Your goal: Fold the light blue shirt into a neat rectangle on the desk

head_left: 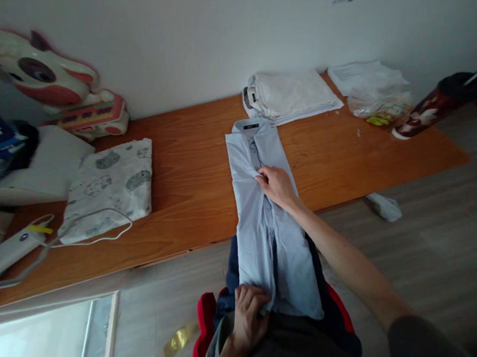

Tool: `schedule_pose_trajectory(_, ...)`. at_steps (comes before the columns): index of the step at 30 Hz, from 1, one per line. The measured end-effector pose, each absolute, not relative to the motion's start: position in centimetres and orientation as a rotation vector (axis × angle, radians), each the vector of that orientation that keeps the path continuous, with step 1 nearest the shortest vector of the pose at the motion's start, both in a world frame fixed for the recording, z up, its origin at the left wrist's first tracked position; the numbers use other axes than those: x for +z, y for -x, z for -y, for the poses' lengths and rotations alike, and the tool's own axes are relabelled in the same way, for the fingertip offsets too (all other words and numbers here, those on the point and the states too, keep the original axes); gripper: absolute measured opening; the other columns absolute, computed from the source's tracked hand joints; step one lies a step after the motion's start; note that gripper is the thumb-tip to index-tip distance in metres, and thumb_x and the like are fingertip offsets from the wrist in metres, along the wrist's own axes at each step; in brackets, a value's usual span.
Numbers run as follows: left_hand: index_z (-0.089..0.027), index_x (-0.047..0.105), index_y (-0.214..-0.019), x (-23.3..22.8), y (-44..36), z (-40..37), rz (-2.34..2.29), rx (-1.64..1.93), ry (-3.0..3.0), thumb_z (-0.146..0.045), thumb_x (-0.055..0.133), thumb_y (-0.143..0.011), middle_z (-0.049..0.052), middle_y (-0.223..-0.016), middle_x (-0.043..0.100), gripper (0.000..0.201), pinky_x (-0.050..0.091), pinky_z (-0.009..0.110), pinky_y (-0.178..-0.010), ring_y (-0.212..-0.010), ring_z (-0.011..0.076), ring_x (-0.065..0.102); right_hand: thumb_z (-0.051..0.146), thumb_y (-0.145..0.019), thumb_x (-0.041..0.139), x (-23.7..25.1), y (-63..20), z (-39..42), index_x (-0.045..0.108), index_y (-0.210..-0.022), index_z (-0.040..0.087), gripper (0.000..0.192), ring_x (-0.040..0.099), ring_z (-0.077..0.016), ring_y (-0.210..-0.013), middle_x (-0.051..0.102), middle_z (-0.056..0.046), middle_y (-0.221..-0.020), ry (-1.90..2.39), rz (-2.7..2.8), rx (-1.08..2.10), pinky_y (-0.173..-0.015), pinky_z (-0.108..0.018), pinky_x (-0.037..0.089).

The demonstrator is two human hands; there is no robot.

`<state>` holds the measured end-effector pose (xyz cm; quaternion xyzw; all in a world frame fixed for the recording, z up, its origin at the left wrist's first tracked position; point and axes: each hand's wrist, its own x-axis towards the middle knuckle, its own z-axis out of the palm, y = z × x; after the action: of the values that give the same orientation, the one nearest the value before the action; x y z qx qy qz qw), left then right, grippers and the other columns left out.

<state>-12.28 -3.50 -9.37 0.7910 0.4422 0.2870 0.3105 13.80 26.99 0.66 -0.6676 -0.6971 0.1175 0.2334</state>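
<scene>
Light-blue shirt (265,221) lies in the centre of the frame, collar up on the wooden bench (195,178) and its lower part hanging off the near edge; both sides look already folded inward into a narrow strip. Right hand (277,185) pinches the placket mid-shirt, and left hand (247,316) grips the hem at lower centre. The lengthwise fold seems left to do, unlike the finished white shirt (289,94) at upper right.

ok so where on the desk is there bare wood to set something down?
Widest bare patch of the desk: between the printed cloth and the light blue shirt. Another lies right of the shirt, in front of the folded white shirt and plastic bag. The left end is crowded: white device, cable, grey pad, toy.
</scene>
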Motion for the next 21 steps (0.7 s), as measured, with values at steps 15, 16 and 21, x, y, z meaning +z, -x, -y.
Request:
schedule_pose_trajectory(15,-0.024,0.074,-0.095,-8.0,10.3,2.2,-1.247,0.543,-2.082,-0.024,0.073,-0.098,0.003,-0.098,0.076,0.004,0.039,0.043,-0.101,-0.1,0.0237,0.066,0.033,-0.103,0.07,-0.2,-13.6,-27.1,0.063,-0.119,0.019,0.023,0.066,-0.0295,-0.093,0.073,-0.008,-0.096,1.741,1.906,0.16,-0.09,-0.04,0.044)
schedule_pose_trajectory(16,-0.024,0.074,-0.096,-8.1,10.3,2.2,-1.251,0.555,-2.081,-0.023,0.073,-0.099,0.004,-0.099,0.076,0.003,0.04,0.043,-0.102,-0.101,0.024,0.066,0.033,-0.104,0.069,0.0,-13.5,-27.0,0.063,-0.117,0.019,0.02,0.065,-0.0306,-0.097,0.072,-0.009,-0.1,1.724,1.923,0.127,-0.092,-0.041,0.044)
schedule_pose_trajectory(21,-0.026,0.075,-0.117,-8.4,9.9,2.4,-1.375,0.546,-2.052,-0.024,0.085,-0.088,0.006,-0.117,0.076,0.031,0.039,0.047,-0.105,-0.114,0.0293,0.064,0.033,-0.109,0.058,2.0,-12.9,-25.8,0.068,-0.122,0.02,0.021,0.058,-0.034,-0.122,0.069,-0.014,-0.127,1.53,2.157,0.031,-0.105,-0.048,0.042)
